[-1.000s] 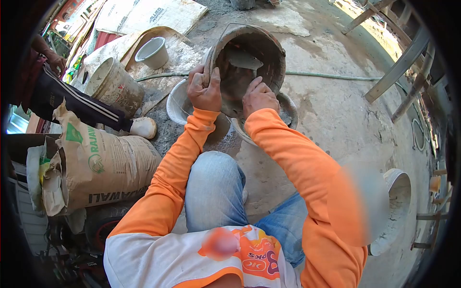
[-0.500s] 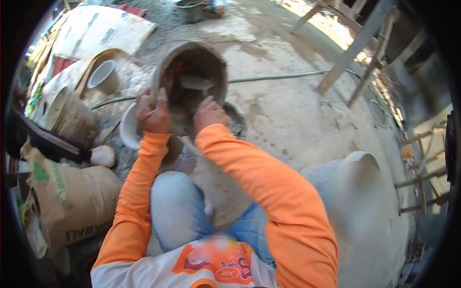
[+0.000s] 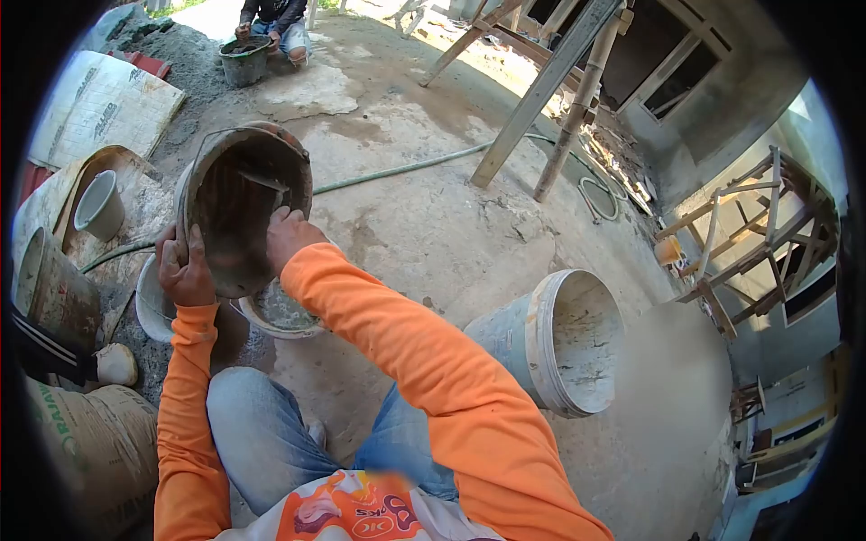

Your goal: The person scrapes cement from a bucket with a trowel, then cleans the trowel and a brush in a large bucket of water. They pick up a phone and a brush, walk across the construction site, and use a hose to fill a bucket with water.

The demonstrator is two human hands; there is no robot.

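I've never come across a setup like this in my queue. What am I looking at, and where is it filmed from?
There is no machine here: these are a person's bare hands, seen from a camera worn on that person's head, looking forward and down. The round, curved look comes from its wide view.

The left hand grips the rim of a dark bucket, tilted with its mouth towards the camera. The right hand is at that mouth, apparently holding a flat tool, though shadow hides much of it.

On the concrete floor are a pale bucket and a green hose. Farther off, another person is at a second bucket.
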